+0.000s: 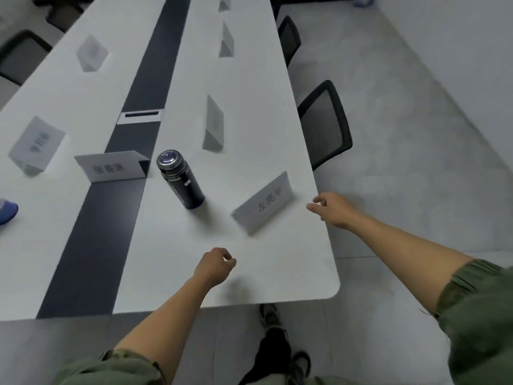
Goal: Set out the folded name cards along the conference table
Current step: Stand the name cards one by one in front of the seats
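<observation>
1 card (262,207) near right hand (333,209)

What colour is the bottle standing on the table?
The bottle is dark navy, almost black, with a shiny lid, seen in the head view.

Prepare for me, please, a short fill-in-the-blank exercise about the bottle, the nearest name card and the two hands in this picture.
1. The bottle stands upright on the table, to the ____ of the nearest name card.
2. The right hand, beside that card, holds ____.
3. The left hand hovers above the table with its fingers loosely ____.

Missing words: left; nothing; curled.
</observation>
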